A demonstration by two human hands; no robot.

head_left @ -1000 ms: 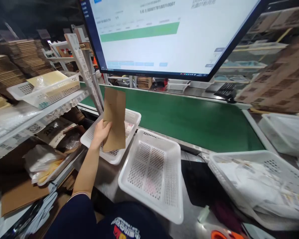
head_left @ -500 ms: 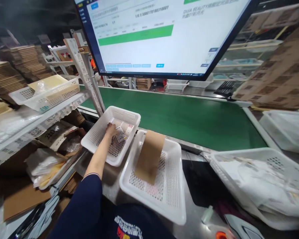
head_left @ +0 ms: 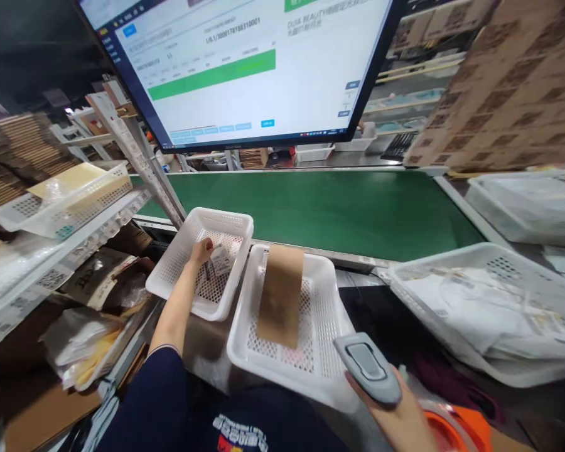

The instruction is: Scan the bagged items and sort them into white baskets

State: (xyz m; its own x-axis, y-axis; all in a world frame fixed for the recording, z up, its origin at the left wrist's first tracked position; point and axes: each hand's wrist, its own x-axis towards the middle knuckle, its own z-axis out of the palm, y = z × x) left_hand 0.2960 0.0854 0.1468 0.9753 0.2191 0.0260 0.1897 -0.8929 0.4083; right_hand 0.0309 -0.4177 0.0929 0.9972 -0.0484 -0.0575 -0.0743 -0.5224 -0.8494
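Note:
My left hand reaches into the left white plastic basket. Its fingers are pinched on a small clear packet with a printed label; a thin dark strip shows beneath the fingers. My right hand is wrapped round a grey handheld barcode scanner, held over the right edge of the second white basket. In that basket a flat brown cardboard piece leans from the far rim down to the mesh floor. Something small and pinkish is blurred near its lower end.
A green conveyor belt runs behind the baskets, below a large monitor. At right stands a basket of white bags, with an orange tape dispenser nearer me. Shelving with a metal post borders the left.
My right hand has come up from the lower right, lifting the scanner off the table. My left hand has closed on the packet and risen slightly. The view has turned right.

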